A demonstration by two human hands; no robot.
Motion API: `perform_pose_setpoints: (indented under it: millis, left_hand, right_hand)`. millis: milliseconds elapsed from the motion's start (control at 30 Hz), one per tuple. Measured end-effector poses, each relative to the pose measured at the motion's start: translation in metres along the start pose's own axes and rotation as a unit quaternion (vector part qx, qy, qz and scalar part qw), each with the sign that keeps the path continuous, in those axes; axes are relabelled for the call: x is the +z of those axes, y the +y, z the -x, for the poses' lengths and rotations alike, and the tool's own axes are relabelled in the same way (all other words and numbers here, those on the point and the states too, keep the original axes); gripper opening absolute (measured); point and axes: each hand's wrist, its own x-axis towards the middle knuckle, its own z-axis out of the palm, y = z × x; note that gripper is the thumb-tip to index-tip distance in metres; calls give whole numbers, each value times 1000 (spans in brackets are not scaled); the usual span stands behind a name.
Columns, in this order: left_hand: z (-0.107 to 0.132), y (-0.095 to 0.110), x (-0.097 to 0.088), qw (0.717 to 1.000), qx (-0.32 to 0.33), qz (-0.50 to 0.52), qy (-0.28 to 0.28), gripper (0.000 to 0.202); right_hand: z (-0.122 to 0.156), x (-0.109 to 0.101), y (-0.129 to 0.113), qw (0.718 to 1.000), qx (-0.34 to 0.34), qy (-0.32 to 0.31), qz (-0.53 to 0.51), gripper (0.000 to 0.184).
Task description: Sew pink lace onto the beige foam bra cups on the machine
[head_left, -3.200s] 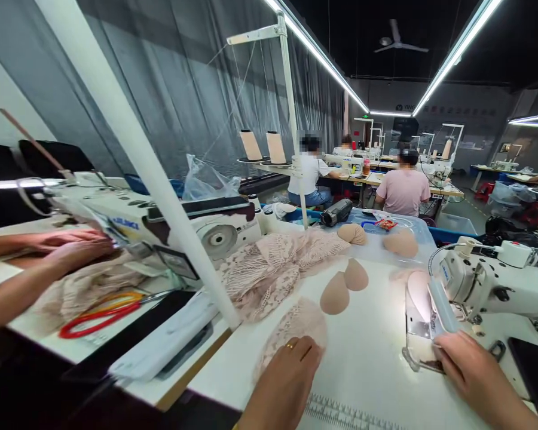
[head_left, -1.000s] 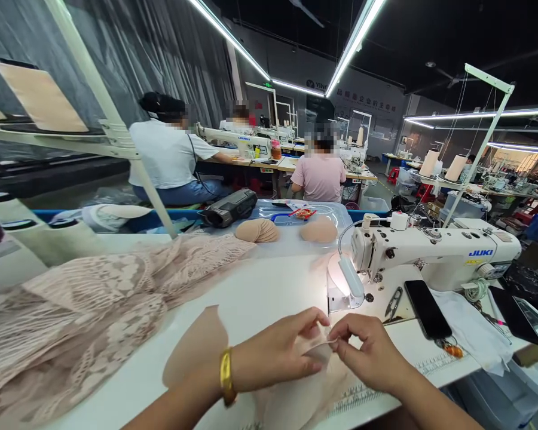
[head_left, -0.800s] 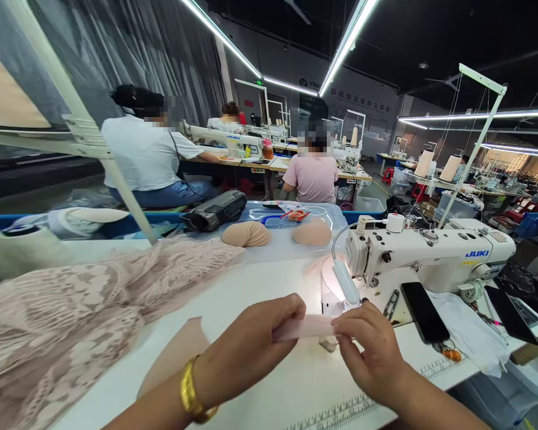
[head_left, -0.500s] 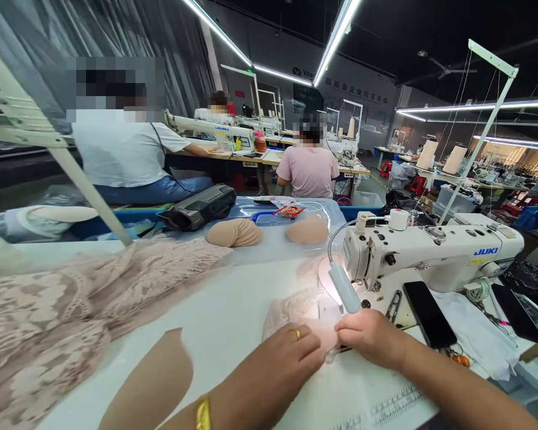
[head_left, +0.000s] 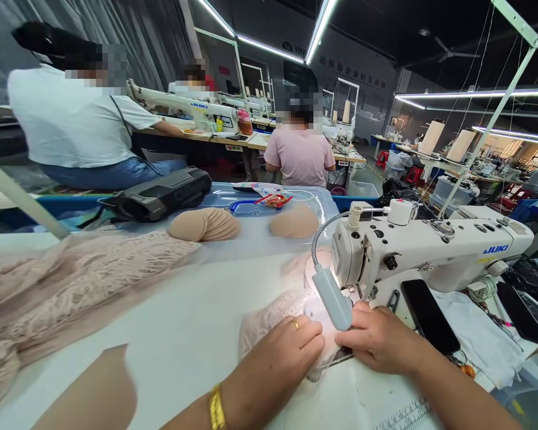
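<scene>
A pale pink lace piece (head_left: 265,319) lies under the head of a white sewing machine (head_left: 430,246). My left hand (head_left: 280,358), with a ring and a gold bracelet, is closed on its near edge, fingers curled and pressed together. On the right side of the same piece, my right hand (head_left: 379,335) is closed too, its fingertips at the fabric beside the needle area. A grey gooseneck lamp (head_left: 332,298) hangs over the work and hides the needle and part of the fabric.
Lace fabric (head_left: 85,292) spreads over the left of the table, with a beige cut piece (head_left: 94,388) nearer me. Stacked beige pads (head_left: 204,224) lie at the back. A phone (head_left: 430,316) and a white cloth (head_left: 475,334) lie right. Co-workers sit ahead.
The view has shifted, so the table and co-workers appear further left. My right fingers have moved slightly further in under the lamp. Both hands stay at the lace piece.
</scene>
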Motion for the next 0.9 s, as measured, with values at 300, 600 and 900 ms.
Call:
perform_pose_setpoints:
  millis: [300,600,900]
  left_hand:
    - [-7,2,3,1000,7,-27,-10,22]
    - [-12,5,1,1000,-14,5,-13,25]
    - [-26,-27,2,997,-2,50,-55,14]
  right_hand:
    - [-1,-1,2,1000,5,-16,-9,22]
    - [0,1,2,999,22,-28,-17,22]
    - [0,12,4,997,80,0,1,14]
